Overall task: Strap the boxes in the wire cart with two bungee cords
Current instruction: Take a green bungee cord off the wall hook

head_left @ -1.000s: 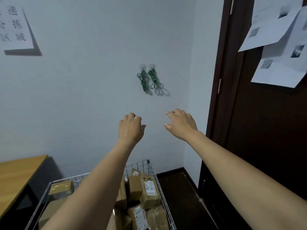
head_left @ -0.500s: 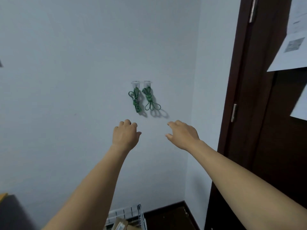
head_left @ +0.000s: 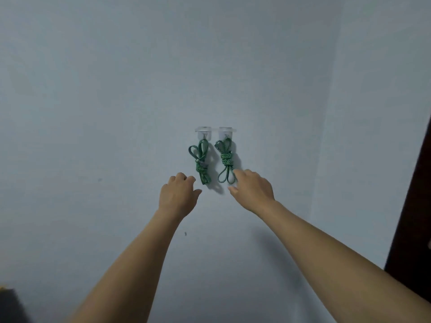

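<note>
Two green bungee cords hang coiled on the pale wall, each from a clear stick-on hook. The left bungee cord [head_left: 201, 163] hangs from the left hook [head_left: 204, 132], the right bungee cord [head_left: 225, 162] from the right hook [head_left: 226, 132]. My left hand [head_left: 178, 195] is raised just below and left of the left cord, fingers loosely curled and holding nothing. My right hand [head_left: 253, 191] reaches up with fingers apart, its fingertips at the lower loops of the right cord; I cannot tell if they touch. The wire cart and boxes are out of view.
A dark wooden door frame [head_left: 410, 217] runs down the right edge. The wall corner [head_left: 326, 136] lies right of the hooks. A dark object with a yellow edge [head_left: 9, 304] shows at the bottom left corner.
My view has tilted up, so the cart and boxes dropped out of sight. Both hands have risen closer to the hanging cords, and the right fingertips now reach the right cord's loops.
</note>
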